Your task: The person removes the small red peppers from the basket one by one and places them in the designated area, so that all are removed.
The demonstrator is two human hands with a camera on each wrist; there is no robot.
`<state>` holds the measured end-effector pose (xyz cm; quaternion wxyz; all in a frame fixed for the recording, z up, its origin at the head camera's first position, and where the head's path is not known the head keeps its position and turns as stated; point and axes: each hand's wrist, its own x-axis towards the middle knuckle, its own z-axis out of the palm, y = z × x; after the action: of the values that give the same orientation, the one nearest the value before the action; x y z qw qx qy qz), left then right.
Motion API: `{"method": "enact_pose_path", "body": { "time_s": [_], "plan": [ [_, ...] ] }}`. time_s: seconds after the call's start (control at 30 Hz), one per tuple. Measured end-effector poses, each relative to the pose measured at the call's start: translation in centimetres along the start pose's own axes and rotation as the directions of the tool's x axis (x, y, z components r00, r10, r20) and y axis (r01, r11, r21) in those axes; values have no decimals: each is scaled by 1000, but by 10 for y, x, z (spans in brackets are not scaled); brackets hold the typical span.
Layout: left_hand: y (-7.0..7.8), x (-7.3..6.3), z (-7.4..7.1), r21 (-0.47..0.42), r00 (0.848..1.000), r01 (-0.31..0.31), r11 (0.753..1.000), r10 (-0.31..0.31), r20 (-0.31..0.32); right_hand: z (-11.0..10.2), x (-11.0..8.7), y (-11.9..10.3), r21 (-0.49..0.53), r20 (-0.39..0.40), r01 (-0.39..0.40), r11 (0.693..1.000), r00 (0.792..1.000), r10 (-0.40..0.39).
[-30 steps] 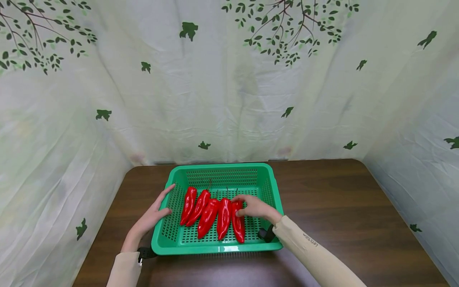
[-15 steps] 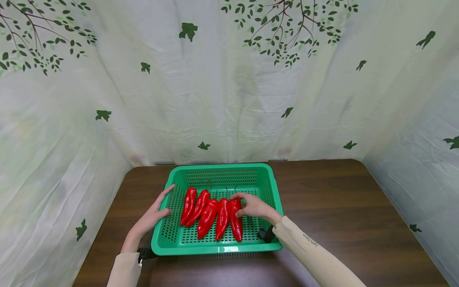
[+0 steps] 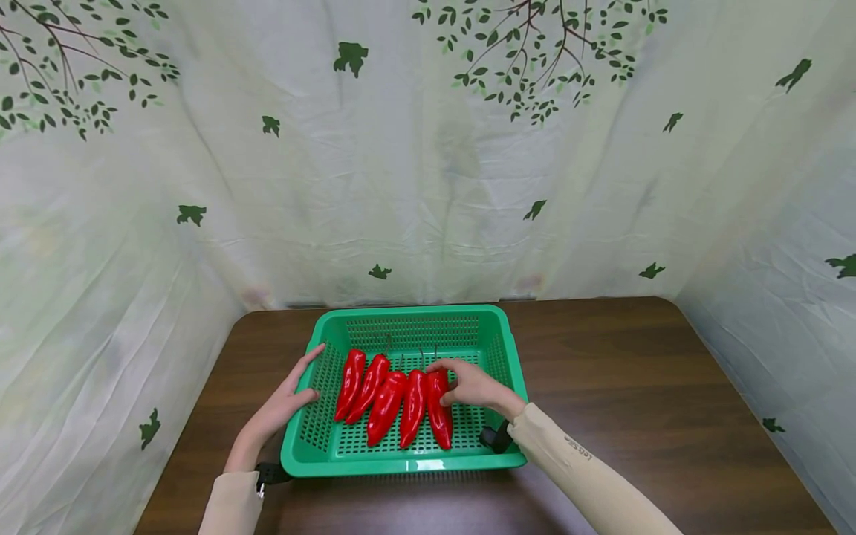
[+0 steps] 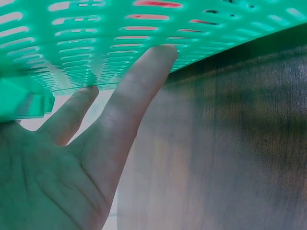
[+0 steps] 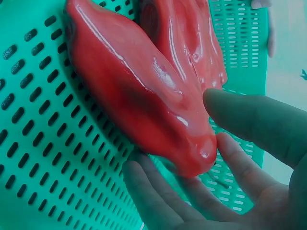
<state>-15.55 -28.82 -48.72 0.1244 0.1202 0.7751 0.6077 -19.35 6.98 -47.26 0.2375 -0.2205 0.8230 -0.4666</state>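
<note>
Several glossy red peppers (image 3: pixel 386 409) lie side by side in a green perforated basket (image 3: pixel 304 467), their thin stems toward the far side. My right hand (image 3: pixel 478 386) reaches over the basket's right side. Its thumb and fingers hold the stem end of the rightmost pepper (image 3: pixel 439 416); in the right wrist view this pepper (image 5: pixel 129 91) lies between thumb (image 5: pixel 235 112) and fingers. Along the basket's left side rests my left hand (image 3: pixel 284 401), thumb and fingers extended. The left wrist view shows that thumb (image 4: pixel 139 86) against the slotted outer wall.
The basket stands on a dark brown wooden table (image 3: pixel 635 386). Behind and on both sides hangs a pale curtain (image 3: pixel 428 186) printed with leaves and branches. Black straps (image 3: pixel 496 437) circle the wrists.
The rightmost pepper has shifted slightly left with my right hand, closer to its neighbour, which also moved a little left. My left hand has stayed in place.
</note>
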Motion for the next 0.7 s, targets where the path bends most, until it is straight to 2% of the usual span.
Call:
{"method": "enact_pose_path", "body": {
  "time_s": [0.3, 0.7],
  "plan": [
    [-1, 1, -1, -9, 1000, -6, 1000, 6, 6, 0, 2, 1, 84, -34, 24, 996, 999, -22],
    [-1, 1, 0, -11, 1000, 0, 1000, 1, 2, -3, 1, -2, 217, -55, 34, 976, 998, -22]
  ]
}}
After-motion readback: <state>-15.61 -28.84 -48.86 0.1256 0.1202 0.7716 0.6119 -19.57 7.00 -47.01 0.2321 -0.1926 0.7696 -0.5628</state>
